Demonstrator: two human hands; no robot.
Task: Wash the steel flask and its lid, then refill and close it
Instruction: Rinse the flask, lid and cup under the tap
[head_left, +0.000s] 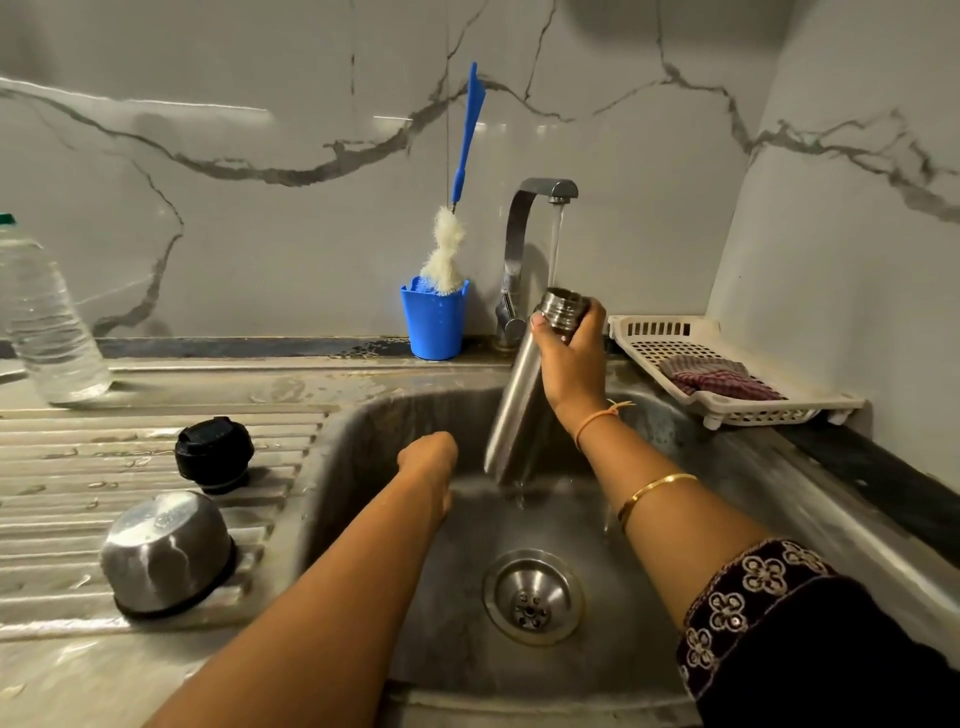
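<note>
Left hand (428, 460) hangs in the sink (358, 447), fingers hidden; right hand's (574, 364) fingers clamp steel flask (514, 410) under tap (519, 228).

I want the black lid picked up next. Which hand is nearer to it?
Left. The left hand hangs over the sink, just right of the black lid; the right hand is farther right, gripping the flask under the tap.

Dark flower-embroidered sleeve (753, 597), gold bangle (655, 485) and orange thread (596, 417) on right arm (670, 540).
</note>
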